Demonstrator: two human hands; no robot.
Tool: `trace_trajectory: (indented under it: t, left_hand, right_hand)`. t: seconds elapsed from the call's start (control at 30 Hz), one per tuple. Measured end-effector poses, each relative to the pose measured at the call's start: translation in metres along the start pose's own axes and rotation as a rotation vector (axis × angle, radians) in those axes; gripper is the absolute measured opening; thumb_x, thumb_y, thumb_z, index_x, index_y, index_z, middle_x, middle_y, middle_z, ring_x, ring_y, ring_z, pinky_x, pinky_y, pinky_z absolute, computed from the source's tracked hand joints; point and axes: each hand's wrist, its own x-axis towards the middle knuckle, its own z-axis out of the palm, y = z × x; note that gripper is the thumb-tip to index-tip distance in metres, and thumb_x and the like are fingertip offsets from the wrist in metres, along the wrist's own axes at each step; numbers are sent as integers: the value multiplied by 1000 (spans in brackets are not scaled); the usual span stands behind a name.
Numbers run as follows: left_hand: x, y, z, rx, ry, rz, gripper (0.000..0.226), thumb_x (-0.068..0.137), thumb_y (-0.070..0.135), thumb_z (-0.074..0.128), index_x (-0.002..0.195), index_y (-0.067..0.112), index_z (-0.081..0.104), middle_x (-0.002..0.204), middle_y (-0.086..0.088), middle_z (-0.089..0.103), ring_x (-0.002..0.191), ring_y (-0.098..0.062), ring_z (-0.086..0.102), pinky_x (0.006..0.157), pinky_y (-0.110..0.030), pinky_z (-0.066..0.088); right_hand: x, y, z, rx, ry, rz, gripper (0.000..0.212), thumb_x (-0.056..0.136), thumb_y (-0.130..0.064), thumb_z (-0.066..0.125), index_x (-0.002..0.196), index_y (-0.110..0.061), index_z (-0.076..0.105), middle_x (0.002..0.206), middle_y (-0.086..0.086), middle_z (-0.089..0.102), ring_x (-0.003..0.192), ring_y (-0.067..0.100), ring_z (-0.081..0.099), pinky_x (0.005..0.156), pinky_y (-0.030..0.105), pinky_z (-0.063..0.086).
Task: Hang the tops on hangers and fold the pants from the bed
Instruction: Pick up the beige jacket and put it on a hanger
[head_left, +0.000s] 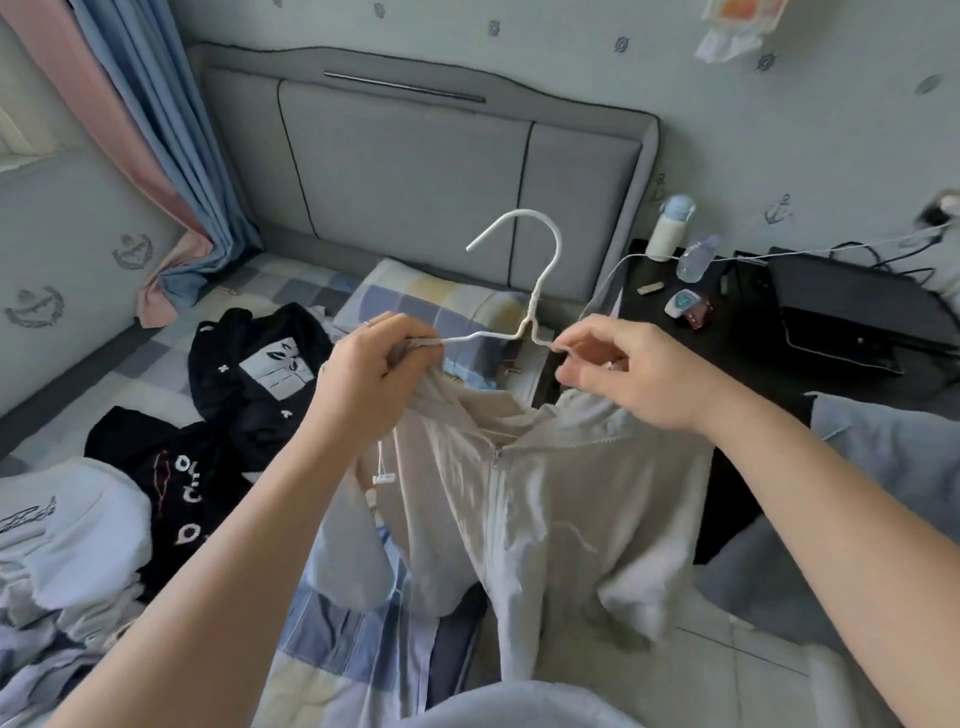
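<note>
**Grip check: hanger (540, 270) held at both arms**

Your left hand (374, 374) is curled tight round the hanger's left arm and the shoulder of the beige jacket (545, 493). Your right hand (623, 374) pinches the right arm, fingers curled. The jacket hangs at 6 o'clock below both hands. Dark tops (244, 395) lie on the bed (156, 374) at 9 o'clock.

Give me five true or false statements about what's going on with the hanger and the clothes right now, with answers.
1. The left hand and right hand both hold the white hanger. True.
2. Black tops lie on the bed. True.
3. The pale zip-up top lies flat on the bed. False: it hangs from the hanger, held up.
4. The top's zip is fully open. False: it is closed nearly to the collar.
5. A white bottle stands on the dark nightstand. True.
</note>
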Motion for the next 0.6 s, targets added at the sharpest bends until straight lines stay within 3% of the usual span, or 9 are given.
trace_trajectory:
  t: [0.13, 0.2, 0.27, 0.33, 0.47, 0.6]
  left_hand:
    - [14, 7, 27, -68, -87, 60, 15, 92, 14, 69, 87, 28, 70, 84, 27, 61, 72, 2, 53, 61, -9, 36]
    - [20, 20, 48, -109, -164, 122, 15, 91, 17, 70, 89, 32, 69, 87, 29, 61, 76, 4, 55, 64, -6, 37]
    - [24, 36, 75, -141, -248, 175, 17, 90, 19, 70, 88, 36, 68, 91, 31, 61, 83, 6, 57, 68, -4, 38]
    - [25, 50, 104, -177, -318, 212, 18, 89, 22, 70, 85, 39, 66, 92, 28, 62, 85, 4, 58, 69, -7, 39]
    - [18, 77, 164, -239, -460, 214, 4, 85, 38, 66, 88, 36, 68, 89, 21, 62, 85, -3, 59, 73, -28, 48]
    - [7, 121, 226, -244, -594, 348, 8, 87, 34, 66, 82, 40, 65, 86, 25, 61, 88, 0, 57, 76, -30, 46]
  right_hand:
    - [-53, 31, -19, -89, 15, 99, 22, 93, -49, 59, 94, -31, 71, 74, 5, 59, 61, 5, 45, 60, 22, 38]
    - [-78, 39, -23, -93, 44, 144, 30, 96, -49, 52, 90, -27, 72, 73, 11, 58, 60, 12, 45, 59, 29, 36]
    - [-102, 46, -27, -76, 108, 204, 24, 100, -41, 52, 87, -36, 72, 64, 4, 56, 55, 14, 44, 55, 28, 34]
    - [-127, 55, -33, -47, 183, 263, 25, 101, -34, 54, 83, -38, 70, 56, -5, 47, 51, 9, 38, 51, 24, 30]
    - [-180, 75, -46, 27, 321, 375, 27, 100, -31, 56, 76, -34, 69, 57, 1, 44, 55, 18, 40, 57, 33, 33]
    - [-244, 98, -65, 69, 421, 489, 30, 101, -26, 57, 74, -32, 70, 59, -1, 43, 57, 20, 38, 58, 36, 32]
